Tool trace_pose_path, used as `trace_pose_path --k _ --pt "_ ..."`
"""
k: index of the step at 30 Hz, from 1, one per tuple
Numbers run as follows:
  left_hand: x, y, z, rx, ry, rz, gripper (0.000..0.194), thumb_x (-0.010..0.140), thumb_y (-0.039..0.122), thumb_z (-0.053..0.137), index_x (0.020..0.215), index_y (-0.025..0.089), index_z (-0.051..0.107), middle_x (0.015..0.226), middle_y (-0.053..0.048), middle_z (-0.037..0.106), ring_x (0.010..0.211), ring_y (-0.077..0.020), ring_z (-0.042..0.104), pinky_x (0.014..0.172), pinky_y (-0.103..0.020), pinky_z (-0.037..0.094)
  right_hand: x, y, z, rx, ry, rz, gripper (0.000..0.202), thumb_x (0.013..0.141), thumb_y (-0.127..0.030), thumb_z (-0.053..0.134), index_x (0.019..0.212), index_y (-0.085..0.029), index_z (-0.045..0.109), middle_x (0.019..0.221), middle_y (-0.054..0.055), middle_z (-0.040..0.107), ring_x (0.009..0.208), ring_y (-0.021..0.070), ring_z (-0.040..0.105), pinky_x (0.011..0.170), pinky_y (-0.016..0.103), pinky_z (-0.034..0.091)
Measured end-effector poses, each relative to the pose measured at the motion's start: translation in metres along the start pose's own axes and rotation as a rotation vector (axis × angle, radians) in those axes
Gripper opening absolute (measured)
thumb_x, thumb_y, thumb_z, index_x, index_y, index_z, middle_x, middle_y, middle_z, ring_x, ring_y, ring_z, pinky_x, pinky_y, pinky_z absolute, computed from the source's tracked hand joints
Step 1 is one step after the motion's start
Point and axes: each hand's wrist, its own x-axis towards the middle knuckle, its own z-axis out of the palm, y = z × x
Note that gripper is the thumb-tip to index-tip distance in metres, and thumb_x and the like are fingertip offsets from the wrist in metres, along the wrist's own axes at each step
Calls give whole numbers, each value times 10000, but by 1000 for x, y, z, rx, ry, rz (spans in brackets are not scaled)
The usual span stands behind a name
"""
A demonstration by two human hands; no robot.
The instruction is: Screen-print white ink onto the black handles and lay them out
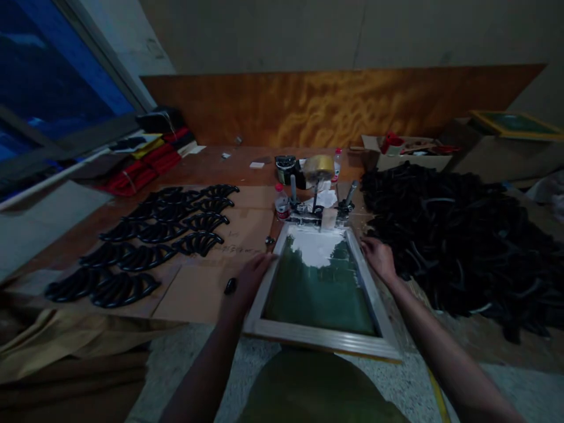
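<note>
A screen-printing frame [326,332] with a pale rim and green mesh lies in front of me, its far end at a metal hinge clamp [315,212]. White ink [315,245] covers the far part of the mesh. My left hand [255,275] is at the frame's left side, its fingertips partly hidden by the rim and in shadow. Beside the right rim, my right hand [379,257] has its fingers curled together; what they hold, if anything, I cannot make out. A small black object [230,286] lies left of my left wrist.
Black curved, ribbed pieces [154,229] lie in rows on cardboard at left. A large pile of black pieces [449,235] rises at right. Behind the clamp stand a red-capped bottle [282,202], a dark jar [286,169] and a tape roll [319,167]. An open box [409,161] sits farther back.
</note>
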Motion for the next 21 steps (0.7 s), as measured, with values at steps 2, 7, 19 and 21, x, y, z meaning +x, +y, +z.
trace_pose_path --k 2,7,19,21 --pt "-5 -26 6 35 -38 -47 474 808 501 561 1127 177 695 1180 -90 706 1204 -292 581 1068 -444 416 20 -13 -6 6 108 -47 454 901 -291 514 1321 -125 554 1327 176 574 1209 294 540 981 409 452" --pt "-3 -69 27 -44 -71 -68 614 821 475 558 1342 151 539 1329 -125 627 1258 -285 556 1083 -436 410 61 -75 2 -162 -164 -208 318 876 -218 566 1182 -142 606 1210 152 622 1119 266 573 935 355 455" --pt "-4 -89 32 -28 -58 -123 581 870 457 519 1368 160 519 1339 -103 624 1267 -256 554 1076 -400 418 -13 -115 7 -289 -494 -622 221 844 -85 482 1008 -105 629 1004 143 636 991 237 553 850 312 429" --pt "-6 -84 33 -33 -57 -126 580 871 463 516 1362 155 526 1326 -106 633 1259 -260 559 1073 -400 420 -12 -111 0 -210 -535 -696 218 806 -71 513 981 -130 629 987 116 636 960 219 552 828 300 424"
